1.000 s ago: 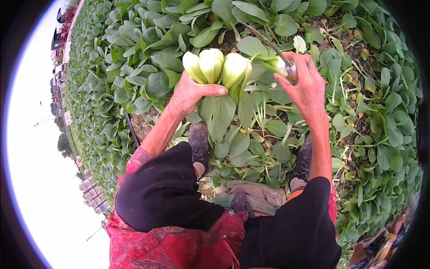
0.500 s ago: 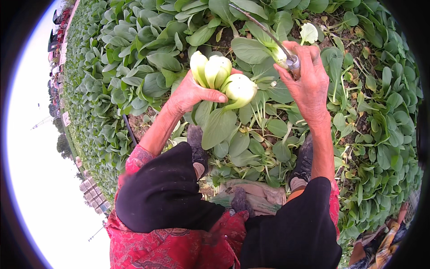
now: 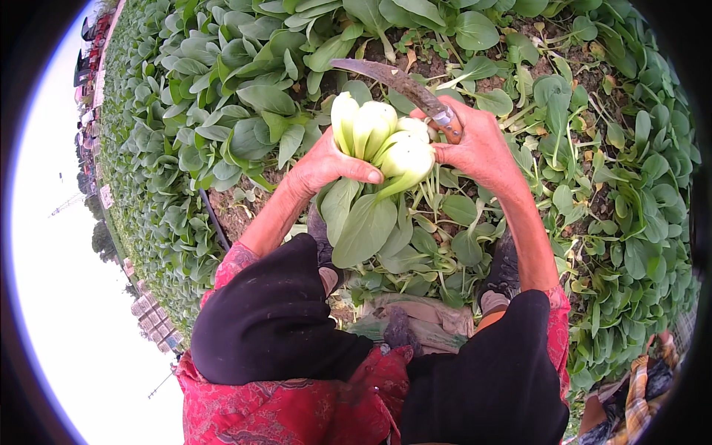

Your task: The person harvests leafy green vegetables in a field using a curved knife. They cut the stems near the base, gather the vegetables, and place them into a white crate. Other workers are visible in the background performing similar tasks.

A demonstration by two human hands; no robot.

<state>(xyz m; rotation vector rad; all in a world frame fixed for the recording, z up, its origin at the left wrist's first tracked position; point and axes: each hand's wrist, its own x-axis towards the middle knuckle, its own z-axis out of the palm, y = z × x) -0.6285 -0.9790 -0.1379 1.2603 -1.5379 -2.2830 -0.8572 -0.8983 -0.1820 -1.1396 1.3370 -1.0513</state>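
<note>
My left hand (image 3: 324,165) is wrapped round a bunch of bok choy (image 3: 409,157), with the pale stem ends up and the green leaves hanging below. Against the right side of this bunch is my right hand (image 3: 475,145), which grips a sickle (image 3: 400,80) by its wooden handle. The dark curved blade points up and to the left, passing above the stem ends. A further pale stem end sits between the right fingers and the bunch; how firmly those fingers hold it is hidden.
Loose leaves (image 3: 463,248) and cut stalks cover the ground between my shoes (image 3: 501,274). Dense rows of standing bok choy (image 3: 259,104) grow on the left, with more plants (image 3: 645,222) on the right. A crumpled cloth (image 3: 437,315) lies near my knees. Another person's checked clothing (image 3: 638,397) shows at lower right.
My right hand has moved left with the sickle and a bok choy, bringing them to the bunch. The blade has swung leftward. My left hand stays nearly where it was.
</note>
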